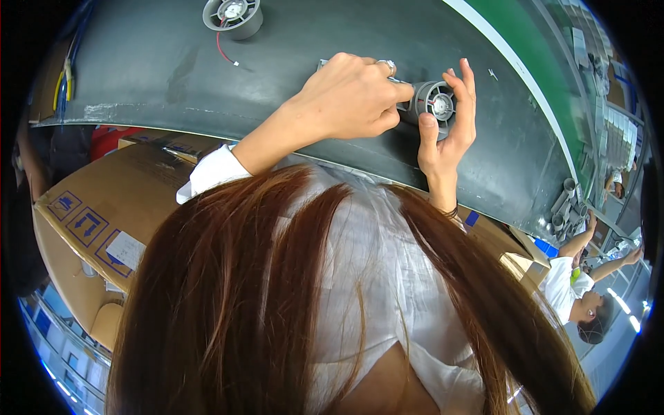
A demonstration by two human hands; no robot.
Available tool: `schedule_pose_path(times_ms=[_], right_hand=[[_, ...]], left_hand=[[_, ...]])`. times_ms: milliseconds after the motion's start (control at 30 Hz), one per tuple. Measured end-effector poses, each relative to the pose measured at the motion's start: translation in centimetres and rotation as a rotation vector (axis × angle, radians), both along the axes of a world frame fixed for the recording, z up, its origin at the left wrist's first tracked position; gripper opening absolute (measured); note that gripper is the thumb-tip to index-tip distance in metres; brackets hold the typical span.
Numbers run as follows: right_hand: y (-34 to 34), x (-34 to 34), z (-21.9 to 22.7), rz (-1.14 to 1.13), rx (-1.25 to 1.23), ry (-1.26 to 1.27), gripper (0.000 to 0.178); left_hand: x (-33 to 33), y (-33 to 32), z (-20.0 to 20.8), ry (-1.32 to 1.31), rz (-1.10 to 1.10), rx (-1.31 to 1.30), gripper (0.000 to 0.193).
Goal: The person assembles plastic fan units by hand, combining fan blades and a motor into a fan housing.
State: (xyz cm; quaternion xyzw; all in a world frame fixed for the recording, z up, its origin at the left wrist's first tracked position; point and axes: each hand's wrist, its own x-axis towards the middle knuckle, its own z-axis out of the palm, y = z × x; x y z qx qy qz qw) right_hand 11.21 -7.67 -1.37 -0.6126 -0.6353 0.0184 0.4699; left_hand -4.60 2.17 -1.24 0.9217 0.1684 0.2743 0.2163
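My left hand (353,100), with a ring on one finger, is closed with its fingertips pressed against the side of a grey round fan housing (420,95). A bit of grey metal shows beside those fingers, but what they grip is mostly hidden. Thumb on the near side and fingers on the far side, my right hand (448,135) holds the same fan on its side. Its spoked open end and pale hub face right. A second grey fan (238,21) stands farther left on the dark belt (277,76), a thin red wire trailing from it.
Below the belt's near edge, at left, is a large cardboard box (104,187). Yellow-handled pliers (63,86) hang at the far left. Several grey cylindrical parts (564,207) sit at the belt's right end, near a co-worker in white (560,287). A white strip (512,59) edges the belt.
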Motion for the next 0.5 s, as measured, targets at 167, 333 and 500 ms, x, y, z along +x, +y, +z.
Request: schedule_pose_path(times_ms=[167,333,500], right_hand=[[-0.18,-0.32,0.03,-0.003,-0.039,0.017,0.049],[-0.3,-0.52,0.21,-0.019,-0.051,0.04,0.048],[-0.42,-0.49,0.23,-0.061,-0.03,-0.074,0.046]], left_hand=[[-0.16,0.0,-0.12,-0.02,0.003,0.018,0.009],[-0.14,0.02,-0.17,-0.044,0.0,0.0,0.008],[-0.03,0.01,-0.2,-0.053,-0.014,0.013,0.008]])
